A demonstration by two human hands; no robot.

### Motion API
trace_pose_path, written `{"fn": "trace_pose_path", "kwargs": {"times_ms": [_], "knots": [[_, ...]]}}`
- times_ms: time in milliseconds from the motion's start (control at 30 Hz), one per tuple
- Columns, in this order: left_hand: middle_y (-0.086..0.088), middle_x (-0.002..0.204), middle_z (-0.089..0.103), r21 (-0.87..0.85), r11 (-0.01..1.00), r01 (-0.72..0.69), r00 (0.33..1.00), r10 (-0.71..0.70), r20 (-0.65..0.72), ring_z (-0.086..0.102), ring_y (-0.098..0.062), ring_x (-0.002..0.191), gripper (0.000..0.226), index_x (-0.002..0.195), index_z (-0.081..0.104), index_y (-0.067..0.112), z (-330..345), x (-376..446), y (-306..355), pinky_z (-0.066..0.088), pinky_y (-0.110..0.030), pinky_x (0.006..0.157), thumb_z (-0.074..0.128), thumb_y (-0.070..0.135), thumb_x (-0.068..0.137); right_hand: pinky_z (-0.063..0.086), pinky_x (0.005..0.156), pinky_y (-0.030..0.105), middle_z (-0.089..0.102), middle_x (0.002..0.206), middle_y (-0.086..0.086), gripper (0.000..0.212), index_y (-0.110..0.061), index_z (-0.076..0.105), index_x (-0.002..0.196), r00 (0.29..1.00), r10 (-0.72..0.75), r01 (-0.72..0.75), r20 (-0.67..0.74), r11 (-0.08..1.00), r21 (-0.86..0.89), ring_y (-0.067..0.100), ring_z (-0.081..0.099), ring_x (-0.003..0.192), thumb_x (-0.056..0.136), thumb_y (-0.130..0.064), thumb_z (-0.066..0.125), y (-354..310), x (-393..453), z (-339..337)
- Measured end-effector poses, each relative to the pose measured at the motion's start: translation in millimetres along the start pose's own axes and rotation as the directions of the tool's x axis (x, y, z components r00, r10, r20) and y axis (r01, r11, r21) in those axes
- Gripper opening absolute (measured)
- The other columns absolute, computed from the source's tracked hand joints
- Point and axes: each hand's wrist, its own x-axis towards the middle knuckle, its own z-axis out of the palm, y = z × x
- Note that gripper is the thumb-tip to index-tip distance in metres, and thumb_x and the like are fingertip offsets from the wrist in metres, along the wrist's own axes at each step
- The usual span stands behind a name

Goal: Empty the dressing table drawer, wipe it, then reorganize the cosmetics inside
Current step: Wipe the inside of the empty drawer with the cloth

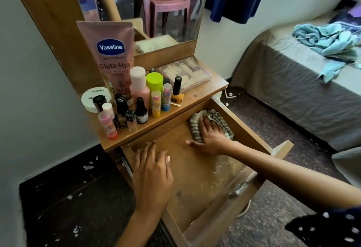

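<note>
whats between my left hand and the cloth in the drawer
Head view: only bare drawer floor, plus the thumb of the right hand pressing the cloth.

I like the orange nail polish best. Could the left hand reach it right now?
Probably yes. The left hand holds nothing, and the orange nail polish stands near the front edge of the table top, with no bottle between it and the open drawer.
</note>
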Motion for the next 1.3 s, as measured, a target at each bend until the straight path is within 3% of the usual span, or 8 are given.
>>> {"fn": "trace_pose_path", "kwargs": {"times_ms": [167, 367, 567, 767, 967, 1133, 1233, 1300], "knots": [[-0.011, 0.122, 0.063, -0.013, 1.000, 0.009, 1.000, -0.009, 0.000, 0.053, -0.026, 0.121, 0.026, 0.105, 0.069, 0.014, 0.2, -1.0, -0.3, 0.031, -0.042, 0.106, 0.047, 0.021, 0.092, 0.002, 0.119, 0.047, -0.023, 0.157, 0.015, 0.113, -0.011, -0.019, 0.149, 0.989, 0.095, -0.089, 0.112, 0.995, -0.053, 0.036, -0.008, 0.147, 0.078, -0.082, 0.032, 6.6, -30.9, -4.5], [-0.011, 0.122, 0.063, -0.023, 1.000, 0.008, 1.000, -0.008, -0.012, 0.054, -0.026, 0.121, 0.024, 0.104, 0.069, 0.014, 3.1, 0.0, -1.3, 0.032, -0.043, 0.106, 0.050, 0.020, 0.091, 0.012, 0.119, 0.044, -0.018, 0.155, 0.025, 0.100, -0.010, -0.017, 0.149, 0.955, 0.165, -0.141, 0.244, 0.983, -0.113, 0.039, 0.003, 0.146, 0.086, -0.075, 0.025, 14.4, -63.6, -15.4], [-0.012, 0.121, 0.063, -0.016, 1.000, -0.010, 1.000, 0.010, -0.014, 0.054, -0.027, 0.120, 0.022, 0.103, 0.069, 0.014, 4.0, -0.8, -2.3, 0.032, -0.044, 0.105, 0.052, 0.019, 0.090, 0.017, 0.118, 0.043, -0.005, 0.159, 0.020, 0.113, -0.011, -0.007, 0.152, 0.974, 0.171, -0.179, 0.148, 0.983, 0.041, 0.036, 0.014, 0.146, 0.075, -0.085, 0.028, 8.8, -38.5, -12.2], [-0.012, 0.128, 0.059, -0.046, 0.999, -0.008, 1.000, 0.007, -0.029, 0.049, -0.027, 0.126, 0.027, 0.110, 0.066, 0.014, 4.3, -1.9, -3.3, 0.029, -0.043, 0.107, 0.046, 0.019, 0.094, -0.005, 0.118, 0.045, -0.024, 0.157, 0.009, 0.100, -0.018, -0.017, 0.150, 0.999, -0.028, 0.027, 0.023, 0.998, 0.059, 0.033, -0.010, 0.147, 0.085, -0.073, 0.035, -0.3, 0.1, -7.7], [-0.013, 0.149, 0.033, -0.027, 0.999, 0.029, 1.000, -0.029, 0.005, 0.023, -0.025, 0.142, 0.052, 0.138, 0.042, 0.012, -3.2, -9.8, -8.4, 0.015, -0.043, 0.116, 0.023, 0.037, 0.096, -0.016, 0.114, 0.048, -0.036, 0.151, 0.008, 0.096, -0.018, -0.025, 0.147, 0.980, -0.167, 0.172, 0.104, 0.984, -0.037, 0.032, -0.031, 0.140, 0.089, -0.070, 0.031, -12.3, -5.3, 10.2], [-0.008, 0.157, 0.010, -0.018, 1.000, 0.020, 0.999, -0.019, 0.041, 0.001, -0.020, 0.146, 0.053, 0.145, 0.019, 0.017, -8.2, -14.7, -17.2, -0.004, -0.034, 0.116, 0.016, 0.041, 0.097, -0.021, 0.109, 0.043, -0.034, 0.152, 0.006, 0.080, -0.021, -0.022, 0.148, 0.793, -0.515, 0.591, 0.324, 0.779, -0.209, 0.027, -0.034, 0.138, 0.096, -0.060, 0.025, -33.0, -43.0, 35.0], [-0.002, 0.158, -0.002, -0.038, 0.999, 0.026, 0.998, -0.024, 0.060, -0.010, -0.015, 0.145, 0.054, 0.147, 0.009, 0.021, -8.9, -15.9, -23.5, -0.006, -0.034, 0.116, 0.012, 0.042, 0.097, -0.020, 0.109, 0.038, -0.030, 0.154, 0.001, 0.068, -0.026, -0.014, 0.150, 0.710, -0.578, 0.683, 0.403, 0.705, -0.193, 0.019, -0.033, 0.136, 0.101, -0.047, 0.028, -20.4, -46.1, 22.4], [-0.002, 0.158, -0.005, -0.042, 0.999, 0.021, 0.998, -0.018, 0.064, -0.012, -0.013, 0.145, 0.055, 0.148, 0.007, 0.021, -8.9, -16.6, -24.4, -0.006, -0.035, 0.116, 0.012, 0.042, 0.098, -0.010, 0.114, 0.036, -0.021, 0.156, -0.006, 0.060, -0.030, 0.003, 0.152, 0.679, -0.620, 0.714, 0.392, 0.682, -0.158, 0.012, -0.024, 0.139, 0.102, -0.033, 0.036, -10.0, -42.8, 7.3]]}}
